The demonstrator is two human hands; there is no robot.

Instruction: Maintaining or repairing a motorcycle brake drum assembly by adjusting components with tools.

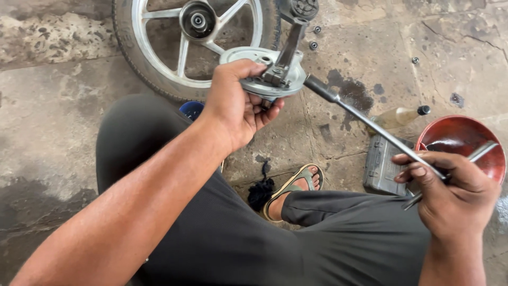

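My left hand (238,103) grips a round silver metal plate (259,71) with a lever arm (291,42) standing up from it, held above the concrete floor. My right hand (455,196) is closed around the handle end of a long metal wrench (360,114), whose far end meets the plate at its right side. A second thin metal rod (479,153) also sticks out of my right hand toward the red bowl.
A spoked wheel with tyre (185,47) lies on the floor behind the plate. A red bowl (465,140), a glass bottle (397,116) and a grey case (381,164) sit right. Small bolts (313,45) lie scattered. My sandalled foot (296,185) rests below.
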